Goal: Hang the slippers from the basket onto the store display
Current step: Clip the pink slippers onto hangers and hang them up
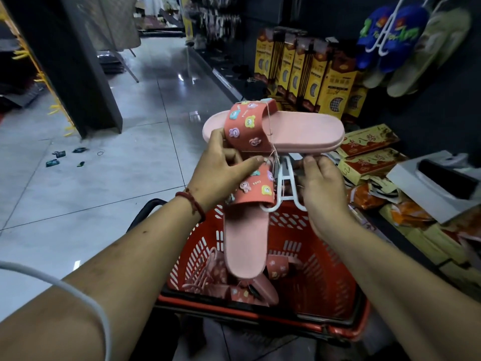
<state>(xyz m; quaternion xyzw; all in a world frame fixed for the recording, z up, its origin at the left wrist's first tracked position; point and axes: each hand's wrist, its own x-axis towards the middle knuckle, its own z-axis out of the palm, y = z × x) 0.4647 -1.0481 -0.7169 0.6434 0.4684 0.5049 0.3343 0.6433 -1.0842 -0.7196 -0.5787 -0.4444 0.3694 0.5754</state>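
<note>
A view looking down over two bare forearms in a shop aisle. At the centre, both hands hold a pair of pink slippers above a red basket [307,259]. The left hand [221,173], with a red bracelet [191,201] on its wrist, is closed on the patterned strap of the upper slipper [276,128], which lies sideways and flat, its sole pointing toward 3 o'clock. The thumb reaches toward 3 o'clock, touching a thin string tied to the pair. The right hand [321,186] is closed on a white plastic hanger [285,183] just beside the left hand, fingertips pinching near its top. The lower slipper [246,238] hangs from the hanger, heel pointing down toward 6 o'clock into the basket. Both straps carry small cartoon animal decorations.

More pink slippers [250,285] and a pink hanger lie in the bottom of the basket. At 1 o'clock, yellow boxes [320,71] stand in a row on a dark shelf. At 2 o'clock, blue slippers [390,35] hang on a white hanger on the display wall, with pale ones beside them. At 3 o'clock, flat red and yellow packets [369,142] are piled on a lower shelf. Shiny grey floor tiles [109,183] fill the left, with small scraps of litter at 9 o'clock.
</note>
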